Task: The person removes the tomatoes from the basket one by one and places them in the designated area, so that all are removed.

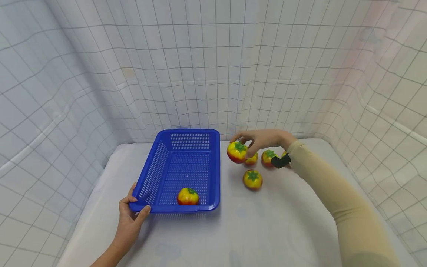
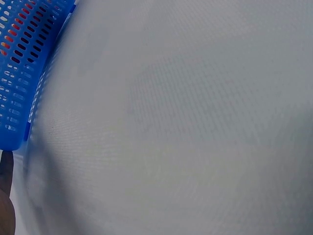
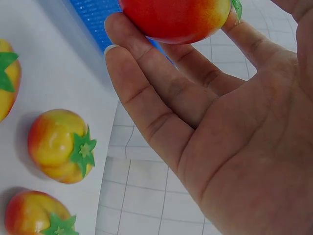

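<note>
My right hand [image 1: 263,141] holds a red-and-yellow tomato [image 1: 237,152] with a green star-shaped top, just off the basket's right side. In the right wrist view its red underside [image 3: 176,19] shows against the fingers. A blue slotted plastic basket [image 1: 217,174] stands left of it, and a tomato [image 1: 188,196] lies inside near the front wall. With thumb on the rim, my left hand [image 1: 129,222] grips the basket's near left corner. In the left wrist view, only a bit of that hand [image 2: 6,196] shows below the basket [image 2: 24,73].
Several more tomatoes rest on the white table [image 1: 253,230] right of the basket: a nearer one [image 1: 252,180], one [image 1: 268,158] beneath the right wrist, others partly hidden by the right hand and arm. A white grid-patterned curtain [image 1: 200,66] encloses the table's back and sides.
</note>
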A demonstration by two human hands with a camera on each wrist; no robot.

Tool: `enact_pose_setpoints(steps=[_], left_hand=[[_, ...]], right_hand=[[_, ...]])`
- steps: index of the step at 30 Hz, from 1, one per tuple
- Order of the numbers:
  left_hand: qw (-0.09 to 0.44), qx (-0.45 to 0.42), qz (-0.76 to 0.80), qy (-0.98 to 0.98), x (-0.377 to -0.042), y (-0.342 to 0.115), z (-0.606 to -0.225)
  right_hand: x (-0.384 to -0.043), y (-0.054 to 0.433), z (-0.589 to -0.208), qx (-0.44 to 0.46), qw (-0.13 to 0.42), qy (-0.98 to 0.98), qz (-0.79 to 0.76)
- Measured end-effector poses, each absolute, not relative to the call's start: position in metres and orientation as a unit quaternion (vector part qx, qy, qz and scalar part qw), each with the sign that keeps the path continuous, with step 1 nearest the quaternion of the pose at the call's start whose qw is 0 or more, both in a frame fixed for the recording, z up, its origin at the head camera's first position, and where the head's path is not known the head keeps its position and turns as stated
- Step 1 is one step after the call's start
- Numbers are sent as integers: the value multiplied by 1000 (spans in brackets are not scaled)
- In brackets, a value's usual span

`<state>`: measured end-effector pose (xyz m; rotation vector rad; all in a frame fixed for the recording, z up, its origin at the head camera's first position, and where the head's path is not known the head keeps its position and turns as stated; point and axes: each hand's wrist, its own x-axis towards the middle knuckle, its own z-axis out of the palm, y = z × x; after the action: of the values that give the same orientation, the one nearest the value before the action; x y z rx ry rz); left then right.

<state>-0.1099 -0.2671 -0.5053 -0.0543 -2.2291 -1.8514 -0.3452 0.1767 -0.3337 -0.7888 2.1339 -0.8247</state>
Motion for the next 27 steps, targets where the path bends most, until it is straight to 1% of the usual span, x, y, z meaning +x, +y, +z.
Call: enact_pose_setpoints(steps=[9, 27], left_hand=[[124, -24, -636, -762, -110, -268, -507], [116, -7, -622, -774, -111, -267, -507]], right_hand=[[-340, 204, -344, -278, 360, 826, -332], [-324, 262, -367, -209, 334, 859, -327]])
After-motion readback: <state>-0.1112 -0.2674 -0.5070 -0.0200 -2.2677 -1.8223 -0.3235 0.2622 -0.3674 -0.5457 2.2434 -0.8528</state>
